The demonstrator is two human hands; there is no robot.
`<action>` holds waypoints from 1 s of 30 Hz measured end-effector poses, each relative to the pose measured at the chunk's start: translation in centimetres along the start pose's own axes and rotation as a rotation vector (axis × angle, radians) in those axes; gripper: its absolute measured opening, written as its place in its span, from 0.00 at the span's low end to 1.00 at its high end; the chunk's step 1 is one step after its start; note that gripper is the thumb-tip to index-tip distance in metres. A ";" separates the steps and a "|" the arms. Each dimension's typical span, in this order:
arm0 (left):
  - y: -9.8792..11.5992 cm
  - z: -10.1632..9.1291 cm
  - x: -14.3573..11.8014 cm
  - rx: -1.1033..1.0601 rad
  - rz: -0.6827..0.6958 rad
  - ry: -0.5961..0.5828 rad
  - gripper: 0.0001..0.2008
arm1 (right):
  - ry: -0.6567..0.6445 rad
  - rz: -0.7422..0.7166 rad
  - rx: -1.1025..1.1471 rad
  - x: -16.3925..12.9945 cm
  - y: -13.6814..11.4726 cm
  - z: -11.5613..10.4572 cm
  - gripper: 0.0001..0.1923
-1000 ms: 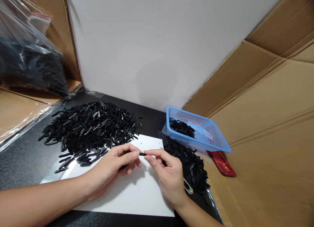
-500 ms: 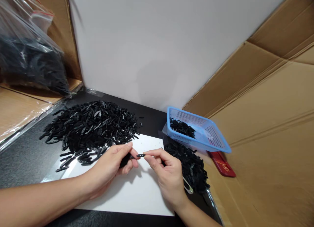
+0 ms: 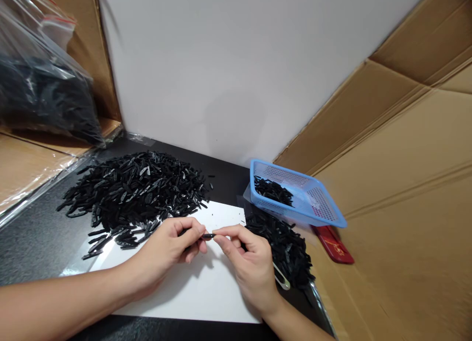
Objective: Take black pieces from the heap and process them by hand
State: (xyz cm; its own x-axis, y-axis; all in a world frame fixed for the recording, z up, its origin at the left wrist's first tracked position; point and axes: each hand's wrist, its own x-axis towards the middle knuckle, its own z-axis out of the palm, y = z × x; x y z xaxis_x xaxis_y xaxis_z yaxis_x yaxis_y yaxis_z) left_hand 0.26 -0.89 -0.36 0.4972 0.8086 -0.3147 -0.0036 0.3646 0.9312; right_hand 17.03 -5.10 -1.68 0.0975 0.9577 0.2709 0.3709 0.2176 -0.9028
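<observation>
A small, slim black piece [image 3: 208, 236] is stretched between my two hands over a white sheet [image 3: 191, 292]. My left hand [image 3: 180, 240] pinches its left end between thumb and fingers; whether more pieces sit in that palm is hidden. At the right end, the thumb and forefinger of my right hand [image 3: 247, 257] are closed on the same piece. Beyond my left hand spreads a large heap of similar black pieces [image 3: 140, 183], some lying on the sheet's edge. A second pile of black pieces [image 3: 291, 257] lies just beyond my right hand.
A blue perforated basket [image 3: 317, 218] holds some black pieces at the back right. Near it lies a red object with gold markings [image 3: 335, 245]. A pale looped handle [image 3: 282, 277] shows beside my right wrist. A clear bag of black material [image 3: 47, 95] stands at left, against cardboard.
My left thumb and fingers have closed on the left end of the small black piece, whose face has turned. My right hand keeps its pinch in nearly the same place.
</observation>
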 end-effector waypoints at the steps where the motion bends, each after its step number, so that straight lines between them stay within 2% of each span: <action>1: 0.0 0.0 0.1 -0.007 -0.002 0.002 0.21 | 0.001 0.004 0.003 0.0 0.0 0.0 0.10; 6: 0.1 0.1 0.2 -0.012 0.033 -0.024 0.18 | 0.014 -0.042 -0.007 0.0 0.3 -0.1 0.08; 10: 0.1 -0.2 -0.1 0.021 0.069 -0.045 0.14 | 0.029 -0.209 -0.060 0.2 0.3 -0.2 0.05; 15: 0.1 -0.3 -0.2 0.104 0.128 -0.038 0.16 | 0.036 -0.362 -0.089 0.2 0.0 -0.3 0.05; 25: -0.1 -0.4 -0.1 0.143 0.181 -0.048 0.18 | 0.083 -0.408 -0.082 0.0 -0.1 -0.4 0.05; 30: -0.1 -0.5 -0.3 0.199 0.198 -0.041 0.10 | 0.086 -0.420 -0.110 0.0 0.0 -0.5 0.05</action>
State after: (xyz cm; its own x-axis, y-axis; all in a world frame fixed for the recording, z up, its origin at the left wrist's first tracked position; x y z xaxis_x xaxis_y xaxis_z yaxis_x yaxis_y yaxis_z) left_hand -0.32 -0.90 -0.51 0.5384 0.8343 -0.1187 0.0639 0.1000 0.9929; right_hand 17.46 -5.21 -1.57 -0.0077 0.7703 0.6377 0.4907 0.5585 -0.6688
